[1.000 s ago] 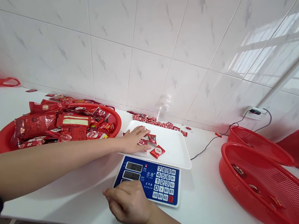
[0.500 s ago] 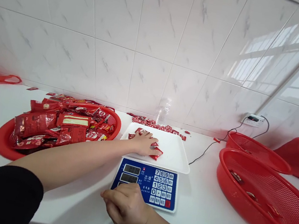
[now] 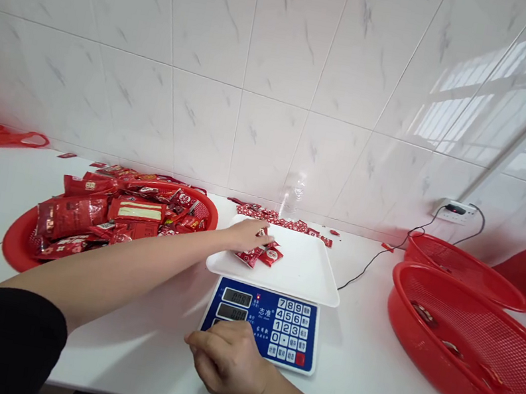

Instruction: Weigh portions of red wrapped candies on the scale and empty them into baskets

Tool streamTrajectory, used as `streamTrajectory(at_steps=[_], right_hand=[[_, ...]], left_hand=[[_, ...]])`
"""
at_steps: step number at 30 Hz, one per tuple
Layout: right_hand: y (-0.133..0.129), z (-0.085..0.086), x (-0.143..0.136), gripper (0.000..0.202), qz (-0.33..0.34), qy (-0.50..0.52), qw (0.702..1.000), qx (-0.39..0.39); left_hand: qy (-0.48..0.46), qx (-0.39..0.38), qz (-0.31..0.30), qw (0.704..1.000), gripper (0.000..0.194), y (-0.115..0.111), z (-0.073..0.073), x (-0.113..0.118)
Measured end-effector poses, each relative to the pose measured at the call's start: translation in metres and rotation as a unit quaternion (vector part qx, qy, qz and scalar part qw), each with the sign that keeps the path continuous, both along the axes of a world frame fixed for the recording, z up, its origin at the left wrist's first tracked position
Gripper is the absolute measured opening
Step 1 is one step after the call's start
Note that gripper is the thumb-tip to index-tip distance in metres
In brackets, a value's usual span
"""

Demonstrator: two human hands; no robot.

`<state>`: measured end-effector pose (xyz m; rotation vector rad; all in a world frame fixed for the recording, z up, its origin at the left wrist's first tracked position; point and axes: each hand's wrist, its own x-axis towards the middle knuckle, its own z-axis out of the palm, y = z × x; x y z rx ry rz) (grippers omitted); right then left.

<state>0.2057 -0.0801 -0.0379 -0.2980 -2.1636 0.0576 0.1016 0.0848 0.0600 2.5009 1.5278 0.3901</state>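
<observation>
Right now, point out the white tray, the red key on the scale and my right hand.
White tray [image 3: 301,271], head view, bare right part.
Red key [image 3: 300,359], head view, its middle.
Right hand [image 3: 233,361], head view, its back.

Bright, soft daylight in here — window light throws barred, whitish glare onto the upper right of the tiled wall [image 3: 273,138]. Faint shadows lie under the arms on the white table [image 3: 156,354]; the wide view stretches its edges — far corners look soft.
</observation>
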Motion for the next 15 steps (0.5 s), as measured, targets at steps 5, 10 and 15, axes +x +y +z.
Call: streamTrajectory(at_steps=[5,10,15], right_hand=[[-0.001,0.001,0.006,0.047,0.004,0.071,0.997,-0.029],[0.000,-0.002,0.011,0.081,-0.076,0.183,0.980,-0.035],[-0.002,-0.004,0.011,0.087,-0.046,0.199,0.979,0.003]], left_hand=[[-0.022,0.019,0.135,0.990,0.040,0.025,0.026,-0.057],[0.024,-0.016,0.209,0.977,0.041,0.027,0.029,-0.123],[0.068,-0.080,0.171,0.980,0.030,0.021,0.021,-0.150]])
